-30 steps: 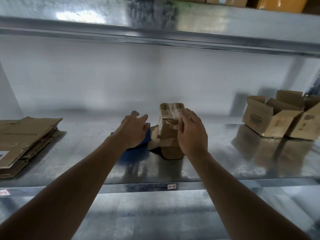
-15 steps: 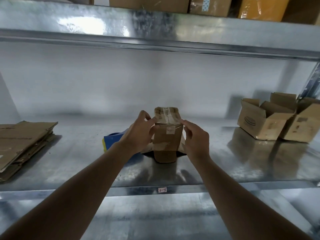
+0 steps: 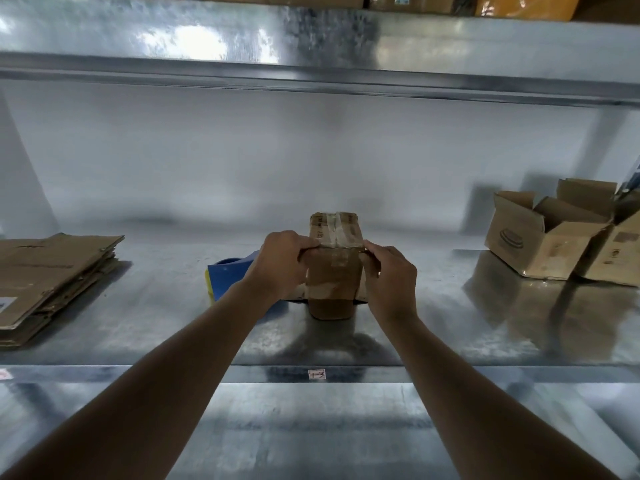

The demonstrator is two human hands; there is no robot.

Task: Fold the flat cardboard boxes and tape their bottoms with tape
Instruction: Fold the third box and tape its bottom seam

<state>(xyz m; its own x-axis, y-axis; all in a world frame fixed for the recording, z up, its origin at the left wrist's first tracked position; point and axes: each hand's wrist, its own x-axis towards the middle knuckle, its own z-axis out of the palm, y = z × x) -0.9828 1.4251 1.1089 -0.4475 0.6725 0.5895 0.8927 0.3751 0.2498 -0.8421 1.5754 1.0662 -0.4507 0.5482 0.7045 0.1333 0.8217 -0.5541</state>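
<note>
A small brown cardboard box [image 3: 331, 275] stands upside down in the middle of the metal shelf [image 3: 156, 306], its taped bottom facing up with clear tape across the seam. My left hand [image 3: 280, 263] grips the box's upper left edge, thumb on the top corner. My right hand [image 3: 391, 277] grips its upper right edge in the same way. A blue tape dispenser [image 3: 228, 275] lies on the shelf just behind my left hand, partly hidden by it. A stack of flat cardboard boxes [image 3: 52, 278] lies at the far left.
Two folded open boxes [image 3: 540, 237] stand at the right end of the shelf. An upper metal shelf [image 3: 311, 50] carrying more boxes hangs overhead. A white wall closes the back. The shelf's front edge bears a small label [image 3: 317, 374].
My left hand left the blue tape dispenser and came onto the box's left side. My right hand shifted from the box's front to its right edge. The box now stands square.
</note>
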